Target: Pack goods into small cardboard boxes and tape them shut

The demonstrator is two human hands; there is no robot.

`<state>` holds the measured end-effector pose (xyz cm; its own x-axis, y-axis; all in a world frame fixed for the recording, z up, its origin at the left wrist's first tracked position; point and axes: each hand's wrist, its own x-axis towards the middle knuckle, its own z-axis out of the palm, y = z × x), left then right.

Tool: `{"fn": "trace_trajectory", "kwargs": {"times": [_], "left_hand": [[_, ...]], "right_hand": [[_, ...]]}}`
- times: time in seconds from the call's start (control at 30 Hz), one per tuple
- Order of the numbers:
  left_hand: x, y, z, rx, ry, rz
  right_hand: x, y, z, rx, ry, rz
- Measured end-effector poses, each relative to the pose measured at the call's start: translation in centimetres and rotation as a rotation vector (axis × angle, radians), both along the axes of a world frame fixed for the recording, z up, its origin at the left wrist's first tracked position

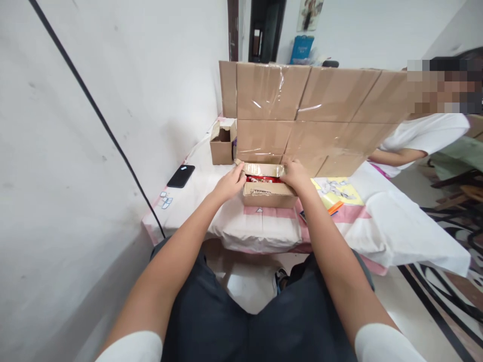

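Observation:
A small cardboard box [270, 201] stands on the table in front of me, its top open and its edges torn. Something red [265, 178] shows inside it, with small light pieces I cannot make out. My left hand [231, 183] grips the box's left side by the raised back flap [260, 170], thumb toward the opening. At the right end of that flap, my right hand [296, 175] has its fingers closed around the box's corner; part of its grip is hidden.
Behind the box rises a taped cardboard partition [302, 105]. A second open cardboard box [222, 146] and a black phone [181, 176] lie to the left. On the right are a yellow printed sheet [349, 191], an orange pen [335, 207] and a seated person [433, 130].

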<state>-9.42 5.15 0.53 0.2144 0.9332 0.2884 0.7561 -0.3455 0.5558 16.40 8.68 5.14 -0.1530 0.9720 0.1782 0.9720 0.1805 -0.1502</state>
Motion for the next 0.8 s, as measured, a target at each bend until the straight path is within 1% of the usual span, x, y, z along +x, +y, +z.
{"fn": "trace_trajectory", "kwargs": {"times": [0.1, 0.17, 0.23, 0.33, 0.4, 0.47, 0.5, 0.57, 0.63, 0.7, 0.77, 0.8], "left_hand": [[0.0, 0.3, -0.3, -0.004, -0.041, 0.01], [-0.2, 0.5, -0.5, -0.001, -0.039, 0.007], [-0.4, 0.7, -0.8, 0.025, -0.033, -0.014], [-0.7, 1.0, -1.0, 0.109, -0.06, -0.081], [-0.9, 1.0, -1.0, 0.165, -0.098, -0.143], [-0.8, 0.8, -0.9, 0.24, -0.14, -0.177], [-0.7, 0.7, -0.8, 0.289, -0.165, -0.185], [-0.3, 0.4, -0.7, 0.394, -0.226, -0.192], [0.4, 0.4, -0.7, 0.449, -0.323, -0.193], [1.3, 0.6, -0.8, 0.421, -0.515, -0.131], [2.2, 1.1, -0.8, 0.299, -0.813, -0.049], [2.5, 1.3, -0.7, 0.206, -0.968, -0.034]], "right_hand": [[0.5, 0.7, 0.3, 0.033, 0.086, -0.054], [1.3, 1.1, 0.4, 0.057, 0.192, -0.029], [2.4, 1.7, 0.2, 0.13, 0.309, -0.041], [3.9, 2.6, -1.0, 0.252, 0.472, -0.176], [4.7, 3.1, -2.1, 0.214, 0.625, -0.239], [5.2, 3.4, -3.1, 0.129, 0.761, -0.233], [5.4, 3.4, -3.5, 0.102, 0.801, -0.223], [5.8, 3.5, -4.1, 0.098, 0.821, -0.224], [6.0, 3.5, -4.3, 0.119, 0.803, -0.239], [6.1, 3.5, -4.3, 0.144, 0.781, -0.247], [6.2, 3.5, -4.4, 0.176, 0.756, -0.252], [6.2, 3.4, -4.4, 0.189, 0.745, -0.255]]}}
